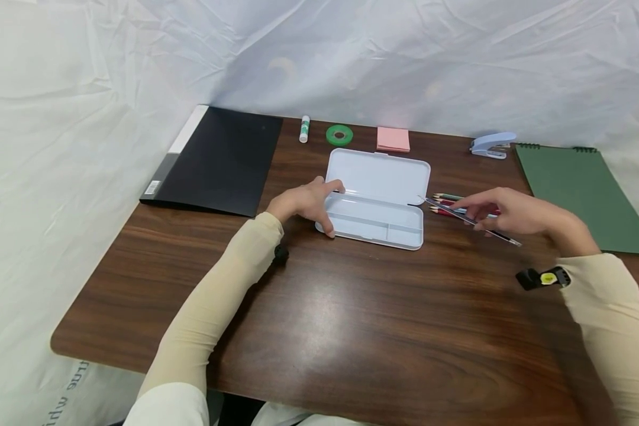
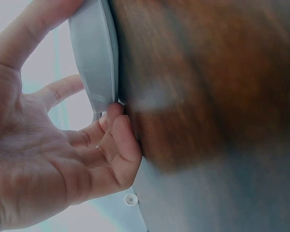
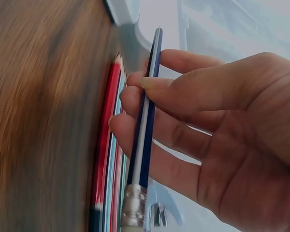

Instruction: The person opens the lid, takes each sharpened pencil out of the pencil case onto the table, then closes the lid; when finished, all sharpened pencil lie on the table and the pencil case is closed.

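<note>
An open white pencil case lies on the table, its lid tipped back and its divided tray bare. My left hand grips the tray's left end, thumb at the front and fingers toward the back; the left wrist view shows the fingers against the case's end wall. Between thumb and fingers, my right hand pinches a dark blue and white striped pencil with a metal end. It is held slanted, tip toward the case, above several coloured pencils lying to the case's right.
A black folder lies at the left. Along the back are a glue stick, green tape roll, pink sticky notes and a light blue stapler. At the right is a green spiral notebook.
</note>
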`<state>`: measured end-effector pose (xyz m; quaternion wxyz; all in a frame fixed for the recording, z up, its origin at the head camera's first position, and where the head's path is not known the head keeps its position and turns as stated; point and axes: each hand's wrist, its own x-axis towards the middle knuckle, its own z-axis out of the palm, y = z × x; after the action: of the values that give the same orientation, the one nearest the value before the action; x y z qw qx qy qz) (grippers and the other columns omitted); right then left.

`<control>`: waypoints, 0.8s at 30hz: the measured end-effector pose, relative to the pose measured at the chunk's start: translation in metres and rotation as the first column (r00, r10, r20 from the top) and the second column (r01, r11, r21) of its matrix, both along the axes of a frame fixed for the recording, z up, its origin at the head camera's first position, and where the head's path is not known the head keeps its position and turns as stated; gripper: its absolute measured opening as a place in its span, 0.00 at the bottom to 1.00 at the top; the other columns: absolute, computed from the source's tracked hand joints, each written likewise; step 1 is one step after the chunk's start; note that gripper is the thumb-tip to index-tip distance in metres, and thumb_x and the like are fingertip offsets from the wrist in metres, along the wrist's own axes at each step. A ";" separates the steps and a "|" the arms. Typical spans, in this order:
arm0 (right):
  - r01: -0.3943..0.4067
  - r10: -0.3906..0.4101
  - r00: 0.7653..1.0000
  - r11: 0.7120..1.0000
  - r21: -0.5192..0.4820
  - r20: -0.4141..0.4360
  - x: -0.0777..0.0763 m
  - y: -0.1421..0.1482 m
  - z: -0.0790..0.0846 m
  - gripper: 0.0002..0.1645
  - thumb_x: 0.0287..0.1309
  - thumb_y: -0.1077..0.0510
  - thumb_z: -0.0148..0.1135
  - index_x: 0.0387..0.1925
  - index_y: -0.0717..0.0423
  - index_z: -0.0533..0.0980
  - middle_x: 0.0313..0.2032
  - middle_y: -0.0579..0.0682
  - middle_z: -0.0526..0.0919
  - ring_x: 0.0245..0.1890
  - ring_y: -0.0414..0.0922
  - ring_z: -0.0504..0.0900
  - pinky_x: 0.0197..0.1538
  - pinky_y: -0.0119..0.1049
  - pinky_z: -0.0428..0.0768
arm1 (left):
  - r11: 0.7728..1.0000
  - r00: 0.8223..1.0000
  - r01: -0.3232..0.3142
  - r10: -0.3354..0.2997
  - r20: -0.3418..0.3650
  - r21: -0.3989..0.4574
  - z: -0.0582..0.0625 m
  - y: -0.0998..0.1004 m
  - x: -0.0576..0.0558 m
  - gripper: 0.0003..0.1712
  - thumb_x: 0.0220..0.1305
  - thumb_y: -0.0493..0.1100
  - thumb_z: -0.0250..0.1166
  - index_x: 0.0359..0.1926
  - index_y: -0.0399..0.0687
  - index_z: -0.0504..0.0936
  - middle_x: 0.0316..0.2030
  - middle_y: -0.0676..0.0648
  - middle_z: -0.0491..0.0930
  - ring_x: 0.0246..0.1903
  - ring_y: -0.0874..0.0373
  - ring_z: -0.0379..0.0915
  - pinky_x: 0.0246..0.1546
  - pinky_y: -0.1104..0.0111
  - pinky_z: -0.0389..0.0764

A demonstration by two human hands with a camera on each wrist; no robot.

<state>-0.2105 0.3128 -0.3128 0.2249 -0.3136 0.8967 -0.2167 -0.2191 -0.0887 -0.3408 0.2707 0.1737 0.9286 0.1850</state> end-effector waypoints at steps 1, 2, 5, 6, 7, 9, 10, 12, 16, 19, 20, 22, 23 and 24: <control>0.006 -0.006 1.000 1.000 0.003 -0.003 0.001 0.003 0.000 0.29 0.59 0.73 0.63 0.63 0.60 0.74 0.39 0.52 0.83 0.25 0.39 0.80 0.32 0.34 0.78 | 1.000 1.000 0.000 0.000 0.000 0.000 0.000 0.000 0.000 0.55 0.44 0.51 0.82 0.71 0.61 0.59 0.60 0.42 0.60 0.54 0.47 0.67 0.58 0.55 0.72; 0.013 -0.013 1.000 1.000 0.008 -0.005 0.002 0.005 0.000 0.29 0.58 0.73 0.64 0.62 0.59 0.74 0.39 0.52 0.83 0.25 0.38 0.80 0.32 0.34 0.78 | 1.000 1.000 0.000 0.000 0.001 -0.001 0.000 0.000 0.000 0.55 0.44 0.51 0.82 0.71 0.61 0.59 0.60 0.42 0.60 0.54 0.47 0.67 0.58 0.55 0.72; 0.032 -0.031 0.999 0.999 0.015 -0.004 0.003 0.012 -0.002 0.28 0.58 0.74 0.63 0.60 0.59 0.76 0.38 0.52 0.83 0.25 0.38 0.79 0.31 0.34 0.78 | 1.000 1.000 -0.002 0.002 0.001 0.002 0.000 0.000 0.000 0.55 0.44 0.51 0.82 0.71 0.61 0.59 0.61 0.42 0.60 0.54 0.47 0.67 0.58 0.55 0.72; 0.039 -0.039 0.999 0.999 0.019 0.004 0.004 0.013 -0.002 0.28 0.58 0.74 0.63 0.60 0.60 0.76 0.38 0.52 0.83 0.25 0.38 0.78 0.30 0.34 0.77 | 1.000 1.000 -0.004 0.004 0.001 0.003 0.000 0.000 0.000 0.56 0.44 0.51 0.82 0.71 0.61 0.59 0.61 0.42 0.60 0.54 0.47 0.67 0.58 0.55 0.72; 0.048 -0.049 0.999 0.998 0.027 0.016 0.004 0.014 -0.002 0.27 0.58 0.74 0.63 0.60 0.60 0.76 0.38 0.52 0.83 0.25 0.39 0.78 0.31 0.34 0.77 | 1.000 1.000 -0.004 0.004 0.002 0.004 0.000 0.000 0.000 0.56 0.44 0.51 0.82 0.71 0.61 0.59 0.61 0.42 0.60 0.55 0.47 0.67 0.58 0.55 0.72; 0.062 -0.063 0.997 0.997 0.045 0.034 0.004 0.016 -0.003 0.27 0.58 0.75 0.62 0.59 0.60 0.77 0.38 0.52 0.83 0.25 0.40 0.78 0.31 0.35 0.77 | 1.000 1.000 -0.002 0.002 0.000 0.008 0.000 0.000 0.000 0.56 0.44 0.50 0.82 0.71 0.61 0.59 0.61 0.41 0.60 0.55 0.47 0.67 0.59 0.55 0.72; 0.066 -0.068 0.997 0.996 0.054 0.037 0.004 0.017 -0.004 0.27 0.58 0.75 0.62 0.59 0.60 0.77 0.38 0.52 0.83 0.26 0.40 0.78 0.31 0.35 0.77 | 1.000 1.000 0.000 0.000 -0.001 0.009 0.000 0.000 0.000 0.56 0.44 0.50 0.82 0.71 0.61 0.59 0.61 0.41 0.60 0.55 0.47 0.67 0.59 0.55 0.72; 0.067 -0.068 0.998 0.995 0.069 0.016 0.004 0.017 -0.005 0.26 0.58 0.75 0.62 0.58 0.60 0.78 0.38 0.51 0.83 0.28 0.38 0.79 0.32 0.34 0.78 | 1.000 1.000 0.002 -0.002 -0.002 0.011 0.000 0.000 0.000 0.55 0.44 0.50 0.82 0.71 0.60 0.59 0.61 0.41 0.60 0.55 0.47 0.67 0.59 0.55 0.72; 0.061 -0.055 0.997 0.993 0.098 -0.057 0.001 0.017 -0.011 0.23 0.56 0.73 0.65 0.54 0.58 0.81 0.38 0.46 0.85 0.34 0.34 0.79 0.35 0.33 0.78 | 1.000 1.000 0.003 -0.003 0.000 0.010 -0.001 -0.001 0.000 0.55 0.45 0.50 0.82 0.71 0.60 0.59 0.60 0.41 0.60 0.55 0.47 0.67 0.59 0.55 0.72; 0.059 -0.049 0.994 0.993 0.102 -0.102 0.001 0.016 -0.015 0.21 0.54 0.72 0.67 0.51 0.58 0.82 0.35 0.45 0.85 0.34 0.32 0.78 0.35 0.32 0.76 | 1.000 1.000 0.003 -0.003 0.002 0.007 0.000 -0.001 0.000 0.55 0.45 0.51 0.81 0.71 0.60 0.59 0.61 0.41 0.60 0.55 0.47 0.67 0.59 0.55 0.72; 0.060 -0.047 0.992 0.993 0.104 -0.119 0.001 0.015 -0.016 0.21 0.54 0.72 0.68 0.51 0.58 0.82 0.35 0.44 0.84 0.33 0.32 0.77 0.35 0.32 0.76 | 1.000 1.000 0.003 -0.003 0.004 0.007 0.000 -0.001 0.000 0.55 0.45 0.51 0.81 0.71 0.60 0.59 0.61 0.41 0.60 0.55 0.47 0.67 0.59 0.55 0.72; 0.067 -0.050 0.987 0.992 0.110 -0.154 0.001 0.014 -0.018 0.21 0.53 0.72 0.69 0.49 0.59 0.82 0.33 0.44 0.84 0.32 0.31 0.76 0.35 0.32 0.75 | 1.000 1.000 0.004 -0.004 0.008 0.007 0.000 -0.001 -0.001 0.56 0.45 0.50 0.81 0.71 0.61 0.58 0.62 0.41 0.59 0.55 0.47 0.67 0.60 0.55 0.72; 0.072 -0.053 0.984 0.991 0.113 -0.168 0.002 0.013 -0.019 0.20 0.52 0.72 0.69 0.49 0.59 0.82 0.33 0.44 0.84 0.31 0.32 0.76 0.34 0.32 0.74 | 1.000 1.000 0.005 -0.005 0.011 0.008 0.000 -0.001 -0.001 0.56 0.45 0.50 0.81 0.72 0.61 0.58 0.62 0.41 0.59 0.55 0.47 0.66 0.60 0.55 0.71; 0.080 -0.058 0.982 0.990 0.118 -0.179 0.002 0.012 -0.020 0.20 0.52 0.72 0.69 0.49 0.59 0.82 0.32 0.44 0.83 0.31 0.32 0.75 0.34 0.32 0.74 | 1.000 1.000 0.006 -0.006 0.012 0.008 0.000 -0.001 -0.001 0.56 0.46 0.50 0.81 0.72 0.61 0.58 0.62 0.41 0.59 0.56 0.47 0.66 0.60 0.54 0.71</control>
<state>-0.2084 0.3251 -0.3329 0.1569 -0.2855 0.9351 -0.1394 -0.2202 -0.0896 -0.3407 0.2760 0.1766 0.9257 0.1889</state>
